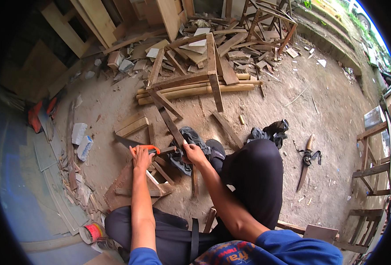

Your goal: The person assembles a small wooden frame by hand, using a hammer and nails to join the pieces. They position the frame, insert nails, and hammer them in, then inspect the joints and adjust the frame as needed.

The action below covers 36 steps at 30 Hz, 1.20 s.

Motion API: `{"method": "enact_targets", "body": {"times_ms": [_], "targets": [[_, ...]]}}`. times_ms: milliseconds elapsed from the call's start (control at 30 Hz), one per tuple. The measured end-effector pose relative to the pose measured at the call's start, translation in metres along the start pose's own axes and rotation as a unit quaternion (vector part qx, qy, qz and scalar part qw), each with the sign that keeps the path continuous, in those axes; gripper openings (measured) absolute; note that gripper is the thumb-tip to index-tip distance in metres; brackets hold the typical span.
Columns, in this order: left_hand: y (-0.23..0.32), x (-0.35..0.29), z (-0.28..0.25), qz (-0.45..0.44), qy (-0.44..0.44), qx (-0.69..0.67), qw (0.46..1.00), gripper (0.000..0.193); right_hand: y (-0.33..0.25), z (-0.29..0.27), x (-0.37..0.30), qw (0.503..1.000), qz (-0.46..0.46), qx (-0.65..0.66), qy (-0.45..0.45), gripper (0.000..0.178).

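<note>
Orange is the handle of our saw (148, 147), which is between eight and nine o'clock from the middle of what we see. Our left hand (141, 157) is wrapped around that handle, and the dark blade points up toward ten o'clock. Our right hand (194, 154) is closed on the near end of a strip of wood (168, 121). The strip is near ten o'clock, and its far end also points up to the left.

Close to twelve o'clock, we see a wooden frame (211, 53) and some bamboo poles (200, 92) on the dirt floor (266, 110). Near four o'clock, a long knife (304, 171) lies by itself. We spot two pale blocks (84, 148) at nine o'clock, and a red spool (91, 232) sits between seven and eight.
</note>
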State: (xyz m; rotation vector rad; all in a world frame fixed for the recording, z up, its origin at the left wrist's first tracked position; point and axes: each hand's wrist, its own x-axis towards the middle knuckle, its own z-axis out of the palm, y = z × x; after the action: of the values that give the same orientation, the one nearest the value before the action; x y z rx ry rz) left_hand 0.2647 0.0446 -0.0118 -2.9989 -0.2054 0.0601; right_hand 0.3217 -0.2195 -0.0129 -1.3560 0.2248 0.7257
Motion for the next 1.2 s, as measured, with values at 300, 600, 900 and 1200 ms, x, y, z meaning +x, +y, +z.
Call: {"method": "enact_targets", "body": {"times_ms": [300,600,900,1200], "targets": [[-0.008,0.006,0.029,-0.108,-0.055,0.084,0.989,0.032,0.022,0.015,0.015,1.0,0.008,-0.023,0.007,0.057],[0.058,0.026,0.01,-0.196,-0.226,-0.69,0.659,0.072,0.025,0.035,0.008,0.983,-0.107,-0.144,0.041,0.059],[0.095,0.014,-0.031,-0.279,-0.199,-0.857,0.384,0.03,-0.009,0.035,-0.026,0.942,-0.185,-0.27,0.075,0.057],[0.06,0.008,-0.046,-0.328,-0.061,-0.788,0.518,0.037,0.011,0.022,-0.021,0.951,-0.16,-0.209,0.16,0.05]]}}
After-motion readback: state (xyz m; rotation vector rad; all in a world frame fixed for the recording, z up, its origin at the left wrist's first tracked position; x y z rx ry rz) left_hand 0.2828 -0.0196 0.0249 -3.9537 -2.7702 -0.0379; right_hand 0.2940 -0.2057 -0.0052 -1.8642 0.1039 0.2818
